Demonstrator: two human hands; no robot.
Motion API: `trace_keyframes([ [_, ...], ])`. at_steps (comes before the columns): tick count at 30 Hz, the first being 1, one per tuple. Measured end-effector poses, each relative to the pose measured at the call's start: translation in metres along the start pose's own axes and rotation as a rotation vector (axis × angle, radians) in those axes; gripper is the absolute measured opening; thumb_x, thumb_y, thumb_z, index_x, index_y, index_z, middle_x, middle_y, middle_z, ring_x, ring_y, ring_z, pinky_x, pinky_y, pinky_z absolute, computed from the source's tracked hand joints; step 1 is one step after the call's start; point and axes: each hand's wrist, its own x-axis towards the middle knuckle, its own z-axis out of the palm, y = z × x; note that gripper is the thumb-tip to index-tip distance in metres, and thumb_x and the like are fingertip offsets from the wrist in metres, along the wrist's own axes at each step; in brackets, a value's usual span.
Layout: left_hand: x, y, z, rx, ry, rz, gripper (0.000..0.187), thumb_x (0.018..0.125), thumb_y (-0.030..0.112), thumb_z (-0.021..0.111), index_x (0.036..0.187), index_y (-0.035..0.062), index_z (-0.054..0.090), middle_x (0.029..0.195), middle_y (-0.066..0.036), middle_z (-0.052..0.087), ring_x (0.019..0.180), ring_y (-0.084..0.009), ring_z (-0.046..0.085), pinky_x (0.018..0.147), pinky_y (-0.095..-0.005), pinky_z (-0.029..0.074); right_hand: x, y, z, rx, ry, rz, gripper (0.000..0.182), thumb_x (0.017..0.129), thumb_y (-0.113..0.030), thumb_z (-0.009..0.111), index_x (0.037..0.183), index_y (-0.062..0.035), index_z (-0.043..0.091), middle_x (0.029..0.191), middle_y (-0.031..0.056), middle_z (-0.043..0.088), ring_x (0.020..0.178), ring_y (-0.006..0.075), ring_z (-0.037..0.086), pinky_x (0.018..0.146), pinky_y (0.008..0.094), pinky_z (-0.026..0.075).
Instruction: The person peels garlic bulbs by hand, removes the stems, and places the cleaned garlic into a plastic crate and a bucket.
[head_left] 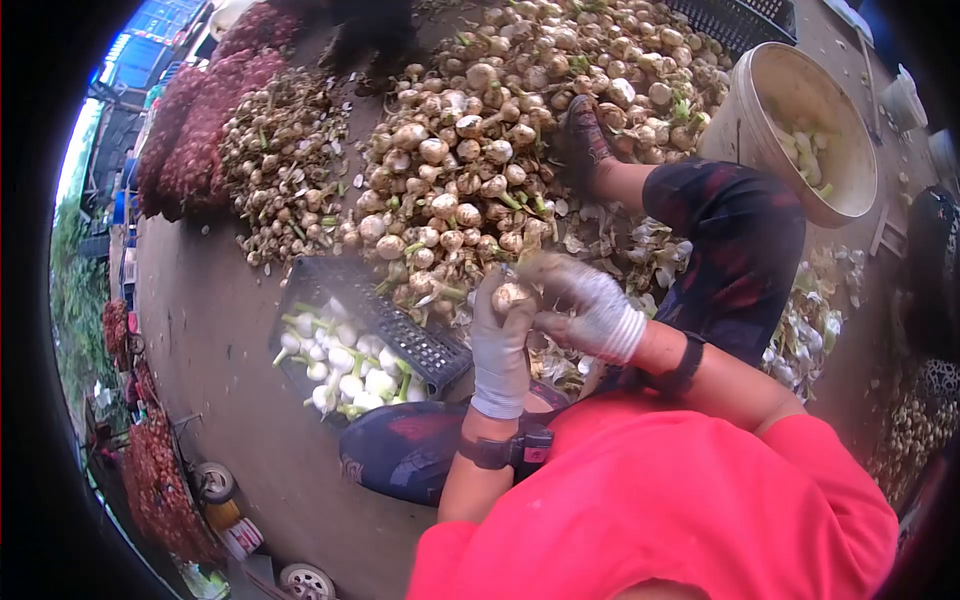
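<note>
My left hand [499,345], in a pale work glove, is wrapped round a brownish garlic bulb [510,297] in front of my chest. My right hand [590,305], gloved too and slightly blurred, is at the bulb's right side with its fingers bent; whether it holds anything is hidden. Beyond both hands spreads a large heap of unpeeled garlic bulbs [440,205]. A black plastic crate [430,345] holding white peeled bulbs [350,365] stands left of my left hand.
A cream bucket [740,125] with some pale pieces inside is at the upper right. Red mesh sacks [215,130] lie at the upper left by a smaller garlic pile [275,170]. Loose skins [800,330] lie right of my knee. Wheels [215,482] show lower left.
</note>
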Motion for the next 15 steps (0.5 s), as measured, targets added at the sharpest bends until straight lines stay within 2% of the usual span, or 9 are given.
trace_keyframes([
  [1,-0.004,0.016,0.004,-0.550,0.068,-0.388,0.052,0.082,0.003,0.058,0.130,-0.0020,0.038,0.118,-0.013,0.050,0.094,-0.0185,0.057,0.080,-0.0268,0.049,-0.007,-0.023,-0.004,0.395,-0.037,0.291,0.050,0.081,-0.018,0.066,0.126,-0.0056,0.049,0.105,0.0084,0.056,0.077,0.0119,0.057,0.062,0.0267,0.051],
  [2,-0.005,0.024,0.004,-0.552,0.081,-0.375,0.052,0.082,0.003,0.058,0.130,-0.0020,0.038,0.118,-0.013,0.050,0.094,-0.0185,0.057,0.080,-0.0268,0.049,-0.008,-0.027,-0.007,0.394,0.100,0.298,0.053,0.082,-0.018,0.065,0.129,-0.0021,0.044,0.109,0.0072,0.054,0.073,0.0093,0.056,0.059,0.0246,0.050],
  [3,-0.007,0.030,0.005,-0.407,0.098,-0.281,0.055,0.079,0.003,0.061,0.129,-0.0029,0.038,0.119,-0.016,0.049,0.096,-0.0228,0.056,0.083,-0.0303,0.048,-0.006,-0.034,-0.015,0.456,0.197,0.377,0.049,0.084,-0.021,0.065,0.125,-0.0003,0.048,0.098,0.0060,0.057,0.069,0.0084,0.055,0.056,0.0237,0.048],
  [5,-0.012,0.039,0.003,-0.258,0.110,-0.179,0.059,0.075,0.003,0.064,0.128,-0.0037,0.039,0.121,-0.019,0.048,0.098,-0.0271,0.056,0.085,-0.0338,0.047,-0.009,-0.029,-0.032,0.769,-0.056,0.516,0.043,0.084,-0.026,0.064,0.118,0.0001,0.055,0.082,0.0017,0.058,0.066,0.0080,0.054,0.055,0.0223,0.046],
  [6,-0.015,0.042,0.002,0.044,0.068,0.089,0.066,0.070,0.004,0.067,0.129,-0.0043,0.037,0.119,-0.022,0.049,0.099,-0.0308,0.056,0.088,-0.0371,0.045,-0.014,-0.028,-0.030,0.636,-0.054,0.538,0.036,0.086,-0.030,0.063,0.107,-0.0009,0.061,0.071,-0.0020,0.058,0.064,0.0071,0.053,0.054,0.0214,0.043],
  [7,-0.018,0.044,0.001,0.347,0.030,0.352,0.074,0.065,0.005,0.070,0.129,-0.0050,0.036,0.118,-0.025,0.049,0.101,-0.0344,0.055,0.091,-0.0403,0.043,-0.015,-0.041,-0.020,0.561,-0.020,0.516,0.033,0.087,-0.030,0.062,0.099,0.0004,0.063,0.074,-0.0013,0.060,0.060,0.0059,0.051,0.050,0.0223,0.041],
  [8,-0.019,0.043,0.002,0.410,0.014,0.444,0.082,0.062,0.010,0.074,0.132,-0.0044,0.031,0.119,-0.026,0.047,0.107,-0.0416,0.049,0.094,-0.0457,0.040,-0.017,-0.043,-0.017,0.460,-0.035,0.490,0.032,0.088,-0.030,0.061,0.096,0.0005,0.064,0.073,-0.0007,0.060,0.059,0.0056,0.051,0.049,0.0226,0.040],
  [12,-0.023,0.045,-0.007,0.439,-0.084,0.470,0.085,0.061,0.011,0.074,0.131,-0.0049,0.029,0.119,-0.027,0.045,0.107,-0.0452,0.047,0.092,-0.0474,0.040,-0.026,-0.041,-0.016,0.464,-0.083,0.599,0.030,0.089,-0.029,0.060,0.090,0.0005,0.064,0.069,-0.0002,0.059,0.058,0.0054,0.050,0.048,0.0229,0.039],
  [15,-0.024,0.042,-0.011,0.507,-0.140,0.493,0.082,0.062,0.012,0.074,0.129,-0.0055,0.030,0.118,-0.027,0.045,0.107,-0.0450,0.047,0.092,-0.0467,0.040,-0.033,-0.029,-0.021,0.439,-0.159,0.550,0.027,0.089,-0.026,0.059,0.089,0.0005,0.064,0.067,0.0004,0.059,0.056,0.0058,0.050,0.047,0.0234,0.038],
])
